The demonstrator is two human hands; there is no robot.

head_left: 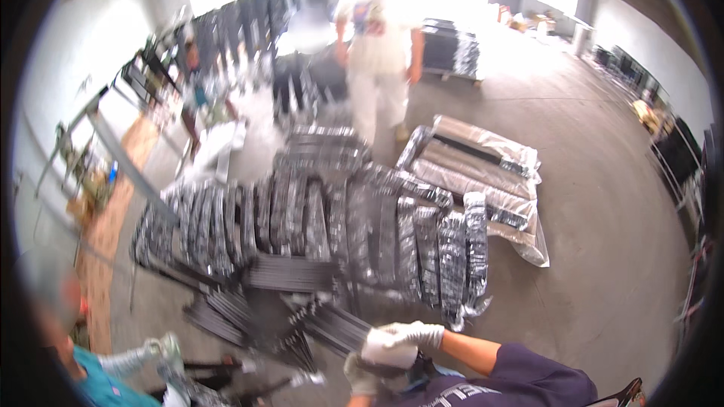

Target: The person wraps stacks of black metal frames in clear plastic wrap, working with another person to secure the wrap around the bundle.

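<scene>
My right hand (413, 334), in a pale knit glove, is closed over a white roll-shaped piece (391, 353). That piece sits at the near end of a bundle of long black bars (338, 326). Lower and to the left, my left hand (363, 377), also gloved, is curled by the underside of the white piece; blur hides what its fingers grip. More black bars (290, 274) lie fanned and crossed beyond my hands. Behind them stands a long row of black parts wrapped in clear film (369, 234).
At lower left a co-worker in a teal shirt (105, 384) handles film-wrapped pieces with gloved hands. Another person (377, 53) stands beyond the row. Brown film-wrapped panels (471, 166) lie right of it on the grey floor (603, 271). A metal frame post (128, 158) rises at left.
</scene>
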